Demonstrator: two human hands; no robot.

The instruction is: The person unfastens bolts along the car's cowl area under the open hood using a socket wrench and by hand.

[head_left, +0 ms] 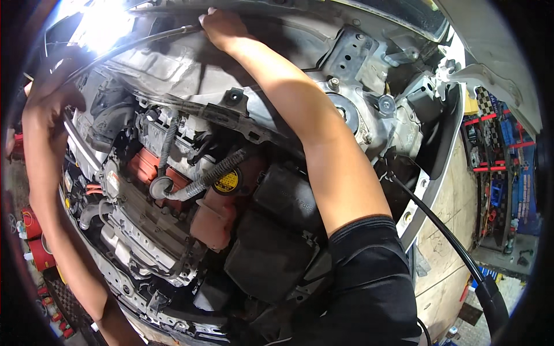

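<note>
Both my arms reach across an open car engine bay to its far side. A long, thin dark strip (151,38) runs between my hands there, slanting down toward the left. My right hand (224,29) is closed around its right end, near the far edge of the bay. At the far left my left hand (55,95) is curled around the strip's other end, partly in shadow beside a bright light. Below the strip lies a grey metal panel (184,63), and nearer to me a dark crossbar (196,112) crosses the bay.
Corrugated hoses (214,175), a yellow-labelled cap (227,181), a pinkish reservoir (212,224) and black covered boxes (271,256) fill the bay below my arms. A bright light (107,26) glares at the far left. A black cable (444,230) and tool racks (493,155) are on the right.
</note>
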